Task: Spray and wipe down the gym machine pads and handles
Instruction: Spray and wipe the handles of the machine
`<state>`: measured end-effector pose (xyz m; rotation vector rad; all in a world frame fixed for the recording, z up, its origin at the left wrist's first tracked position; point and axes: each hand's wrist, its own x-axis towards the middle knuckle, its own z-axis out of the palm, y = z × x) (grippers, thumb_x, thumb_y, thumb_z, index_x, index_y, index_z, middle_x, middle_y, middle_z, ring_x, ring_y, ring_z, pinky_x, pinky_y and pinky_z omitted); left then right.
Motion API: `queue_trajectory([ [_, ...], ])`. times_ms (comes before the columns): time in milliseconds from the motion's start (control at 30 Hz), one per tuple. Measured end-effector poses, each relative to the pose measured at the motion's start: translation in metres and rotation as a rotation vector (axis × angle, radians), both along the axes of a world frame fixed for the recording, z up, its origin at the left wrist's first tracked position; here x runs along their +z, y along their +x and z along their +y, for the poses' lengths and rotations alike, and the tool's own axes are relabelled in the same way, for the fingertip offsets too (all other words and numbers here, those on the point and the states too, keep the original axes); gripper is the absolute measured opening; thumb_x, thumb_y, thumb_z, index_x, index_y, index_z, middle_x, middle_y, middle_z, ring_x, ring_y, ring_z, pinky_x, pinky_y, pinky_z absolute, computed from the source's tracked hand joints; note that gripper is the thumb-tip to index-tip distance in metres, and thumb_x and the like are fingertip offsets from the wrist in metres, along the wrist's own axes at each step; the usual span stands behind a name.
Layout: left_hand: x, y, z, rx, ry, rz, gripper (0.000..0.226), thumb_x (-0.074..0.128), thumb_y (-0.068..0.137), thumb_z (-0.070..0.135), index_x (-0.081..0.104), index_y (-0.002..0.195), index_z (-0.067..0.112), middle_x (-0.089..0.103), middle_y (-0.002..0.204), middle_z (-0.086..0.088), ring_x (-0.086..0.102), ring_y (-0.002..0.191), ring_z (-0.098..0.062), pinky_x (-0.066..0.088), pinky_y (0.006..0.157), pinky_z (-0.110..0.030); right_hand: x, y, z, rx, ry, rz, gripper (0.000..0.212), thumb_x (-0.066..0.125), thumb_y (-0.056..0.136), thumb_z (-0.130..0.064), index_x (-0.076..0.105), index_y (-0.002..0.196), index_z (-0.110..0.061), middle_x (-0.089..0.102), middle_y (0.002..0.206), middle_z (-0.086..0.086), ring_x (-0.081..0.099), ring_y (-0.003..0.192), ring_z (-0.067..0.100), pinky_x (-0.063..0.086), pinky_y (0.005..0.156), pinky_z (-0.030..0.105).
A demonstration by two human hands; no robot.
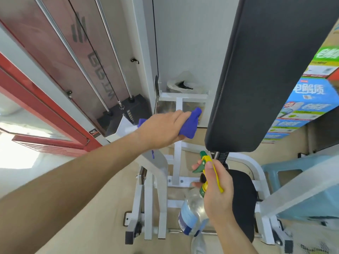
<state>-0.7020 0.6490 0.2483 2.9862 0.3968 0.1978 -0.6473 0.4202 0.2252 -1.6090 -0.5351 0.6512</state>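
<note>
A long black back pad (260, 70) of the gym machine rises on the right, with a black seat pad (242, 202) below it. My left hand (161, 131) grips a bunched blue cloth (190, 123), held just left of the back pad's lower end without touching it. My right hand (216, 189) holds a clear spray bottle (192, 215) by its neck. Its yellow and green trigger head (207, 162) points up toward the pad's bottom edge, and a finger lies on the trigger.
The white steel frame (176, 143) of the machine fills the middle, over a beige floor. A weight stack with chrome guide rods (110, 57) stands at left behind a red-framed window. Stacked printed cartons (302, 99) and a light blue plastic stool (286, 173) sit at right.
</note>
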Motion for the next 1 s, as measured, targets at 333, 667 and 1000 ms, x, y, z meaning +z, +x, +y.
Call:
queue_trajectory([
  [333,0.029,0.032,0.03,0.472,-1.112,0.456,0.086,0.034,0.076,0.094,0.073,0.084,0.018,0.077,0.08,-0.001,0.074,0.07,-0.022,0.058,0.079,-0.036,-0.008,-0.02,0.022,-0.064,0.021,-0.018,0.036,0.043,0.102,-0.043,0.071,0.087,-0.026,0.073,0.092,0.002,0.068,0.09,0.026,0.063,0.066,0.042],
  [667,0.008,-0.016,0.052,0.6,-0.94,0.297,0.066,0.034,0.098,0.064,0.071,0.081,0.012,0.073,0.084,-0.003,0.068,0.082,-0.022,0.045,0.086,-0.035,-0.001,-0.019,0.018,-0.12,0.051,-0.025,0.037,0.042,0.103,-0.042,0.071,0.086,-0.026,0.072,0.094,0.003,0.068,0.095,0.029,0.06,0.064,0.042],
  [1000,-0.06,-0.012,-0.027,0.244,0.181,-0.388,0.046,0.053,0.088,0.006,0.043,0.133,0.001,0.061,0.119,-0.019,0.059,0.1,-0.039,0.046,0.089,-0.047,0.009,-0.012,0.016,-0.116,0.075,-0.047,0.037,0.043,0.099,-0.05,0.071,0.088,-0.027,0.073,0.095,0.002,0.068,0.095,0.027,0.062,0.065,0.043],
])
